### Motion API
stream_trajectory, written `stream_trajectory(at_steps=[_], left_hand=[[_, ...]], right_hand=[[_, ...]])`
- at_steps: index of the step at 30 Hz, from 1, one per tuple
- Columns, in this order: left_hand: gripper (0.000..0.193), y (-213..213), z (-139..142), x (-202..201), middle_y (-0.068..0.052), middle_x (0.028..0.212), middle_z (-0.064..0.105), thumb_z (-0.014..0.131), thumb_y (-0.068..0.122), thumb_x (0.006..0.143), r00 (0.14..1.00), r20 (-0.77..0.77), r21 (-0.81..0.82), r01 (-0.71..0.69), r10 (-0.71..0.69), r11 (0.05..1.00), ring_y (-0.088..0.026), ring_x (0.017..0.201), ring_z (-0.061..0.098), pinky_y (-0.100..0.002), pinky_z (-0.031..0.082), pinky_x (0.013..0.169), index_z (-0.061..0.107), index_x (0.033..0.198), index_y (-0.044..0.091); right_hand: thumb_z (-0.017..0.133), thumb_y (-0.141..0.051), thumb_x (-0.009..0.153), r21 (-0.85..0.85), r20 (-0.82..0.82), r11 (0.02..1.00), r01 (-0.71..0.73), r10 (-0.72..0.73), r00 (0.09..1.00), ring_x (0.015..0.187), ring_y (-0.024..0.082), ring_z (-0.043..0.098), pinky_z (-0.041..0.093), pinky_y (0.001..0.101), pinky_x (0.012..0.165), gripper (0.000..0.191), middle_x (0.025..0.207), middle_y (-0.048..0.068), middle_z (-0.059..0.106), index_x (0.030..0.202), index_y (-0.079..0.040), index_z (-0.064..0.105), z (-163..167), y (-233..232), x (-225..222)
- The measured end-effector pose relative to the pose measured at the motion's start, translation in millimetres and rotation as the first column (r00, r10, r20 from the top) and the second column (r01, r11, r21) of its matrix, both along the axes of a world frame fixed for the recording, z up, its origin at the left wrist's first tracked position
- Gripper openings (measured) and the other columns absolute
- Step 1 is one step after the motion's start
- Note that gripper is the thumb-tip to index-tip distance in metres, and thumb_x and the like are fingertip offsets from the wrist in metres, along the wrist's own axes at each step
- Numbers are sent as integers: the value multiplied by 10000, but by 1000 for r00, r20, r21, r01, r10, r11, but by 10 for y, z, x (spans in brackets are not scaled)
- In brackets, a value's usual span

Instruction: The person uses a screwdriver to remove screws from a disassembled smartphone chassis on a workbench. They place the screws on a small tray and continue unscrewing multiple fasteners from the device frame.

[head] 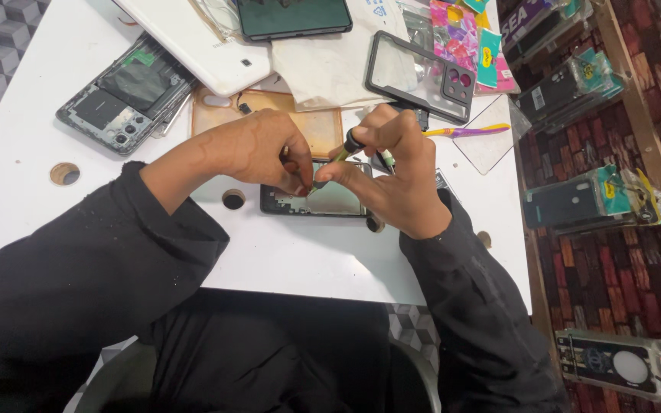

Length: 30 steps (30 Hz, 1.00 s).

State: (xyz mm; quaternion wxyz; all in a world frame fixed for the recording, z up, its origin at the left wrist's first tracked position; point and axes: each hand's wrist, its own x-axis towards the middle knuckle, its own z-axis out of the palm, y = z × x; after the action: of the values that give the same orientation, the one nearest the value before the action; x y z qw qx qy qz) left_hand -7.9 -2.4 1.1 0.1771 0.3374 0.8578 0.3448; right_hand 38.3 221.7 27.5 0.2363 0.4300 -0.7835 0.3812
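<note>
An opened phone [330, 200] lies flat on the white table [292, 252] in front of me. My right hand [395, 172] grips a small screwdriver [340, 157] with a black cap and yellow-green shaft, its tip down at the phone's upper left part. My left hand [258, 149] rests on the phone's left end, fingertips pinched close to the screwdriver tip. What lies under the fingertips is hidden. Both arms wear black sleeves.
Another disassembled phone [124, 95] lies at the back left beside a white tablet [193, 42]. A dark phone [294, 17], a clear black-rimmed case [420, 75], a tan case [323, 126], tweezers [468, 131] and packaged cases [575, 84] crowd the back and right. Round holes [64, 173] pierce the table.
</note>
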Motion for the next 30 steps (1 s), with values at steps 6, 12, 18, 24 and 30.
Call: stream_trajectory(at_steps=[6, 12, 18, 24, 30], left_hand=[[236, -11, -31, -22, 25, 692, 748, 848, 169, 670, 999, 49, -12, -5, 6, 1000, -117, 624, 679, -293, 523, 612, 849, 906, 173], [239, -1, -17, -12, 0, 684, 711, 862, 161, 668, 998, 50, -38, -24, 26, 999, -139, 633, 651, -316, 507, 599, 858, 907, 175], [238, 9, -13, -4, 15, 683, 708, 885, 181, 651, 997, 65, -55, -46, 49, 997, -126, 631, 640, -312, 500, 600, 857, 887, 174], [233, 4, -19, -2, -13, 687, 720, 870, 180, 666, 994, 89, -61, -50, 56, 997, -157, 627, 639, -335, 497, 595, 861, 899, 178], [234, 12, -33, -6, -2, 704, 728, 884, 204, 658, 997, 65, -50, -46, 49, 998, -144, 647, 662, -314, 516, 617, 858, 889, 171]], right_hand=[[773, 0, 994, 44, -15, 992, -122, 123, 992, 906, 182, 677, 490, 279, 725, 431, 999, 92, 707, 1121, -73, 367, 82, -22, 54], [862, -74, 929, -6, 59, 996, -89, 89, 994, 825, 173, 656, 494, 277, 674, 484, 907, 95, 636, 1078, -81, 402, 97, -61, 68], [791, -2, 924, 15, 6, 987, -159, 159, 987, 878, 219, 644, 488, 323, 725, 430, 956, 125, 677, 1126, -11, 412, 75, -26, 21], [893, -79, 879, 26, 20, 999, -41, 41, 999, 765, 174, 551, 426, 314, 680, 495, 826, 88, 601, 1063, -65, 433, 25, -13, 28], [800, -53, 963, 25, -3, 994, -109, 109, 994, 867, 178, 632, 469, 299, 722, 420, 949, 72, 720, 1147, -31, 423, 31, -6, 10]])
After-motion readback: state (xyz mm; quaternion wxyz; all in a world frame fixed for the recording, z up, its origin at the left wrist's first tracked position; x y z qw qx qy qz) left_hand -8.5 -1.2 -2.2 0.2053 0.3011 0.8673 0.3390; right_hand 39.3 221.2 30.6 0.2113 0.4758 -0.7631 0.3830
